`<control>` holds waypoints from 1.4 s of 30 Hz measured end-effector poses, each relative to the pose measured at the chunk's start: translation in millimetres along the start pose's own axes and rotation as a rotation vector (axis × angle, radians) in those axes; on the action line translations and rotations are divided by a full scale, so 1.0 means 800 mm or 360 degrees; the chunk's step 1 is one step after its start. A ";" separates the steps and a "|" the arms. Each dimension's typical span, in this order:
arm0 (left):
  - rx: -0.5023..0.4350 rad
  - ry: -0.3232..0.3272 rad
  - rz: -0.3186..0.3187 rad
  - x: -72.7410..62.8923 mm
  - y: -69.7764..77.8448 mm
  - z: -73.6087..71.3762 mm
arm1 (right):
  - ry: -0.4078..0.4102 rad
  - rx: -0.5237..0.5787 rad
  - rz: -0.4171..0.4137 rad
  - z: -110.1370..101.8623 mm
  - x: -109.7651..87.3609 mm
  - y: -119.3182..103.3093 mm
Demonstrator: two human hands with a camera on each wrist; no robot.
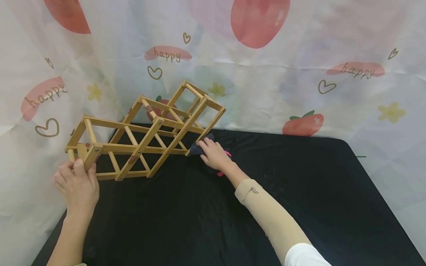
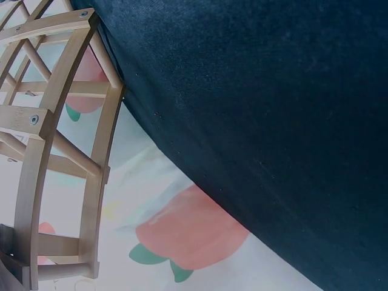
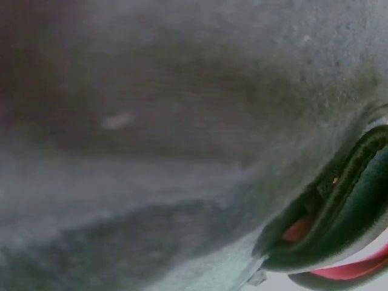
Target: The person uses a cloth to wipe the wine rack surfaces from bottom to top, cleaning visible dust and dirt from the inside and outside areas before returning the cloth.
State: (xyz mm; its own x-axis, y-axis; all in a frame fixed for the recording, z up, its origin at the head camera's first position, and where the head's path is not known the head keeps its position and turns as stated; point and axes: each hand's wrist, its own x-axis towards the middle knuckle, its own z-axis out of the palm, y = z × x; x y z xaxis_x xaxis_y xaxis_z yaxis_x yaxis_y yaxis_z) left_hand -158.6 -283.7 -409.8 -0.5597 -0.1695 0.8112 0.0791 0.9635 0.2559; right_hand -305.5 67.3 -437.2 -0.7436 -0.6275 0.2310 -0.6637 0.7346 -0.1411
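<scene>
A light wooden lattice rack (image 1: 177, 136) of slats and round rods stands tilted at the left of the table. My left hand (image 1: 78, 183) grips its near left end, fingers and thumb around a slat. In the left wrist view, part of the rack (image 2: 107, 139) shows along the left side. My right hand (image 1: 214, 155) holds a bunched dark blue cloth (image 1: 197, 148) against the rack's low right corner. Pink edging peeks out beneath that hand. The right wrist view is mostly blurred dark fabric, with a folded green-black edge (image 3: 339, 236) and red trim at lower right.
Black fabric covers the table (image 1: 299, 195), with its right edge running down toward the front. Close behind hangs a pale curtain (image 1: 266, 88) printed with fruit, hearts and words; it also lines the left and right sides.
</scene>
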 end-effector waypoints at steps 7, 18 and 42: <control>-0.0012 0.0008 0.0003 -0.001 0.000 0.000 | 0.0152 0.0009 -0.0014 -0.006 -0.009 -0.003; -0.0011 -0.0029 -0.0022 0.000 0.002 -0.003 | 0.0339 -0.0119 -0.0062 -0.017 -0.015 -0.031; 0.0001 -0.0043 -0.0032 0.000 0.002 -0.002 | 0.0692 -0.0333 -0.0376 -0.053 0.001 -0.124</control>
State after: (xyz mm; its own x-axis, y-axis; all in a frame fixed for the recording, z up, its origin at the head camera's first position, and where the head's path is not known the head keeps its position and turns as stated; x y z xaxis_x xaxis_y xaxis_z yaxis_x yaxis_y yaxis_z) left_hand -156.9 -282.6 -408.3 -0.5831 -0.1834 0.7914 0.0669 0.9600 0.2718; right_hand -236.9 4.4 -382.4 -0.4445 -0.6495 0.6169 -0.7453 0.6502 0.1475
